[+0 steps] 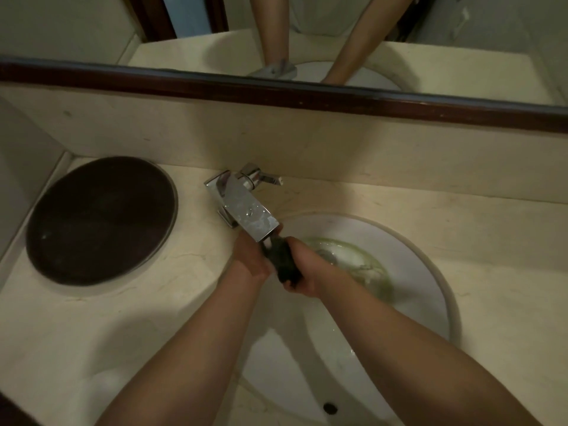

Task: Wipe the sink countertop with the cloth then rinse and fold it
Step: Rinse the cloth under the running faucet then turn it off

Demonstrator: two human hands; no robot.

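Observation:
A dark, wet cloth [284, 261] is bunched into a tight roll directly under the spout of the chrome faucet [246, 210]. My left hand [250, 259] grips its left side and my right hand [302, 267] grips its right side, both over the white sink basin [424, 272]. Greenish water pools around the drain [327, 255]. The beige stone countertop [123, 318] surrounds the basin.
A round dark brown lid [101, 219] is set into the counter at the left. The faucet lever [264, 176] points right, near the backsplash. A mirror with a dark wooden frame [276, 93] runs above, reflecting my arms.

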